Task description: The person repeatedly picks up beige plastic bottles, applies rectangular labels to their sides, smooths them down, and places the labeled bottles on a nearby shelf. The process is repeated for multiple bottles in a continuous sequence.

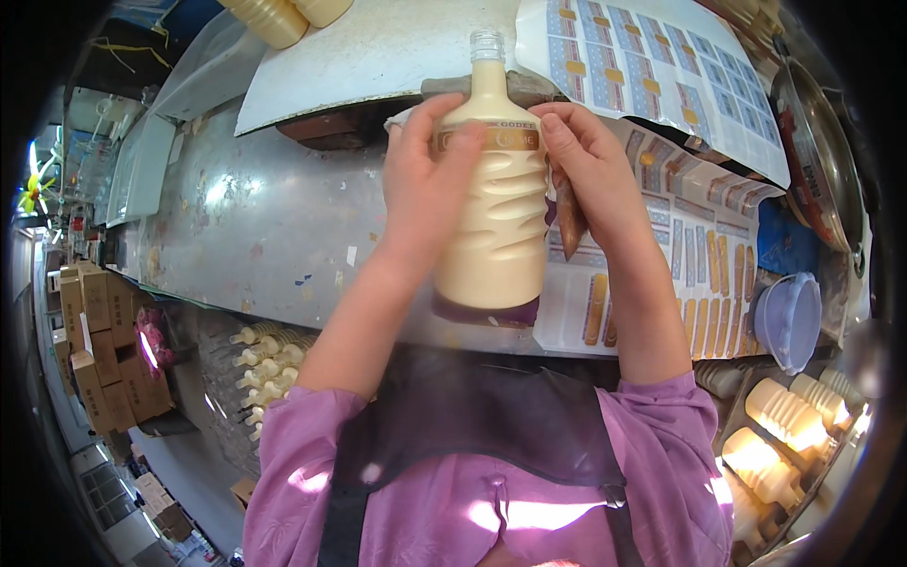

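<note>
A large cream bottle (491,217) with slanted ridges, a clear threaded neck and a purple base is in front of me, its neck pointing away. A gold and brown label band (501,139) crosses its shoulder. My left hand (430,175) grips the bottle's left side, with the thumb over the band. At the right end of the band, my right hand (595,165) is closed, thumb against fingers. From under its palm sticks a brown pointed tool (570,219), tip toward me; its exact kind is unclear. Behind the neck lies a grey-brown bar (444,87).
Printed label sheets (624,57) cover the right of the metal bench (283,208). A white board (350,71) lies at the back. A lavender bucket (789,321) and a metal pan (822,161) are at the right. More cream bottles (784,416) stand lower right; cartons (99,331) are stacked left.
</note>
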`<state>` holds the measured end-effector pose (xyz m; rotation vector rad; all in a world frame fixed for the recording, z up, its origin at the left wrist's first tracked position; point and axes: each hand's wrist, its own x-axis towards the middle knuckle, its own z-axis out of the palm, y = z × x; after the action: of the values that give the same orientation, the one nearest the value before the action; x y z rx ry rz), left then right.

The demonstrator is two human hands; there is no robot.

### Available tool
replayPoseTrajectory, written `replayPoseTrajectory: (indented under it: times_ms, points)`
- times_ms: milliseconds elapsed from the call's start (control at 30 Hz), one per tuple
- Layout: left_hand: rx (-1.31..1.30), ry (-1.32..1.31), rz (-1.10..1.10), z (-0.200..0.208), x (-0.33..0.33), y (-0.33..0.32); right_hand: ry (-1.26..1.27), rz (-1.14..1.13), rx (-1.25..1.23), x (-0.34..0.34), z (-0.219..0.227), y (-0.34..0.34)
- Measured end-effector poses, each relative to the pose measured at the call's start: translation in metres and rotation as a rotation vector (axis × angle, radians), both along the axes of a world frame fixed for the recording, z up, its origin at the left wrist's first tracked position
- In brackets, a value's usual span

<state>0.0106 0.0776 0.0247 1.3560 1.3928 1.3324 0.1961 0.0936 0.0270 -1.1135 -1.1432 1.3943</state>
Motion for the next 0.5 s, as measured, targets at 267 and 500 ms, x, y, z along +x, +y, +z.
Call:
replayPoseTrajectory:
  times_ms: [267, 500]
  points:
    - [-0.034, -0.087, -0.016, 0.011, 0.003, -0.002, -0.186, 0.034, 0.061, 0.001, -0.007, 0.001]
    - [-0.033, -0.033, -0.007, 0.012, 0.005, -0.003, -0.152, 0.036, 0.028, 0.001, -0.006, 0.002]
